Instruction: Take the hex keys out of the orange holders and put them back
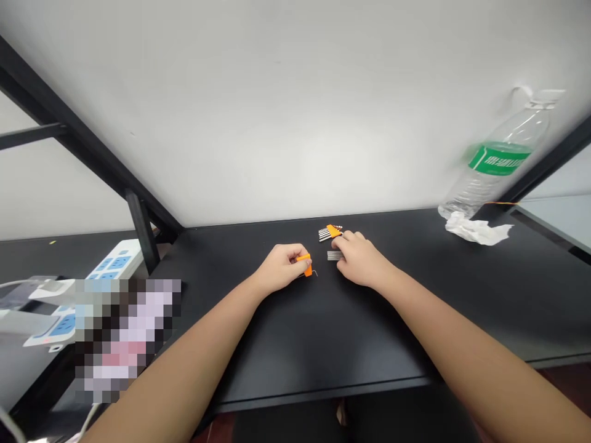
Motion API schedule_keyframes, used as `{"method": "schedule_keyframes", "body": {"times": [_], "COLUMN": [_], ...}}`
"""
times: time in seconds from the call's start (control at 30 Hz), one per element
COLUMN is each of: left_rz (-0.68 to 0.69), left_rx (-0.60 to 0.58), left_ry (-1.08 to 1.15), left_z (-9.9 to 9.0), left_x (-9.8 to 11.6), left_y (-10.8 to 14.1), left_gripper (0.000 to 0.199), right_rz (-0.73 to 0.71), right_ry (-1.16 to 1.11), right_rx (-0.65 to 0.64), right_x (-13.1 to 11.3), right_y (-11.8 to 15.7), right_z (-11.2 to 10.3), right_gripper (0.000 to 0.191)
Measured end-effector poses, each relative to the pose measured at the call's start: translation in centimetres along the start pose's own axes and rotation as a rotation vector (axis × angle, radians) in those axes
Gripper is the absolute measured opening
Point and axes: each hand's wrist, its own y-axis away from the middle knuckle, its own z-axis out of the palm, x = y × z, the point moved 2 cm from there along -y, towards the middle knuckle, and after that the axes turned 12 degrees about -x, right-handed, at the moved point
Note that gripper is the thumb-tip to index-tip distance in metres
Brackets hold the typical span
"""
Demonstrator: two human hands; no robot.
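Closer to the back edge of the counter (pixel 323 351) than the front, the left hand (pixel 281 269) has its grip pinched on the orange holder (pixel 308 269), best kept steady; whether the right hand (pixel 362 259) grasps the rods (pixel 333 256) or merely covers them, I cannot tell.

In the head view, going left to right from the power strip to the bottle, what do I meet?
Power strip → left hand → orange piece at its fingertips → silver rods → right hand → plastic bottle.
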Motion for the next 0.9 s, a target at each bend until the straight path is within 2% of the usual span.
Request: {"method": "schedule_keyframes", "body": {"times": [0.07, 0.17, 0.23, 0.33, 0.47, 0.67, 0.77, 0.83, 0.9], "left_rz": [0.019, 0.05, 0.065, 0.049, 0.013, -0.024, -0.013, -0.008, -0.009], "left_rx": [0.018, 0.04, 0.041, 0.021, 0.013, -0.02, -0.02, -0.02, -0.018], "left_ry": [0.002, -0.016, -0.032, -0.05, -0.082, -0.065, -0.053, -0.055, -0.061], "left_z": [0.0, 0.0, 0.1, 0.1, 0.0, -0.1, -0.1, 0.0, 0.0], "left_x": [-0.1, -0.2, -0.2, -0.2, 0.0, 0.1, 0.0, -0.1, -0.2], "left_y": [0.0, -0.1, -0.1, -0.2, 0.0, 0.2, 0.1, 0.1, 0.1], "left_gripper": [0.016, 0.015, 0.014, 0.011, 0.007, 0.009, 0.009, 0.009, 0.009], "right_rz": [-0.101, -0.233, -0.251, -0.168, -0.024, 0.15, 0.126, 0.062, 0.025], "right_ry": [-0.146, -0.464, -0.589, -0.622, -0.506, -0.043, 0.068, 0.112, 0.154], "right_rx": [0.03, -0.085, -0.135, -0.13, -0.111, -0.21, -0.143, -0.083, -0.088], "right_x": [-0.7, -2.1, -3.0, -3.4, -2.5, -1.0, -1.0, -1.0, -0.8], "right_y": [0.1, 0.1, 0.0, 0.0, 0.4, 1.5, 1.7, 1.7, 1.5], "right_z": [0.1, 1.0, 1.6, 1.8, 0.6, -1.1, -1.5, -1.5, -1.2], "right_gripper": [0.018, 0.01, 0.011, 0.016, 0.014, 0.01, 0.002, 0.013, 0.022]}}
